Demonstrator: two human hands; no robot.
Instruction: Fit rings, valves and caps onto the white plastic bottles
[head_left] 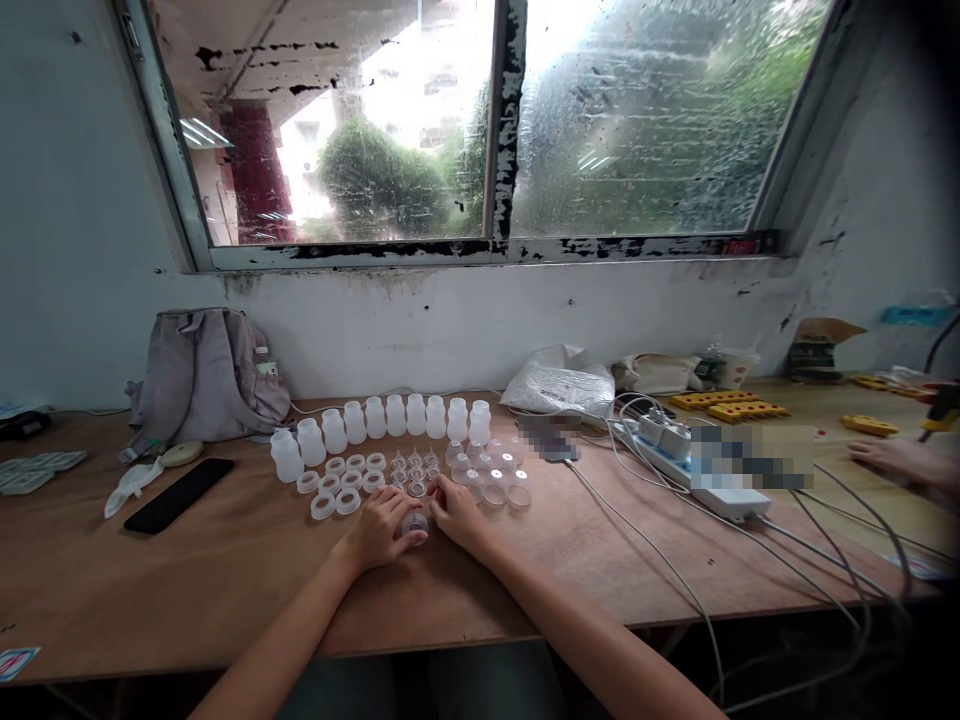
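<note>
The left hand [382,525] is low at the middle of the brown wooden table [247,590], and it holds a small clear round piece [415,522] between the thumb and the fingers, close to the table surface. The right hand [456,510] is just beside this piece, with its fingers bent and its fingertips near the group of small clear pointed nipples [415,463]. Whether these fingertips pinch something or only touch, I cannot tell — the parts there are too small.

Behind the hands, a curved row of ten frosted white plastic bottles [375,418] stands upright. In front of the row, on the left, lie the translucent white plastic rings [348,501]; the nipples are in the middle, and the clear domed caps [493,487] are on the right, near the right hand.

Farther left there are a black flat phone [180,495], a crumpled white wrapper [133,486] and a grey fabric backpack [202,370], which leans to the wall. On the right side, a white power strip [720,490] lies with many cables around it. Beyond it — at the right edge — another person's hand [900,462] is near a yellow and black tool [941,408] and the yellow plastic blocks [870,425].
</note>
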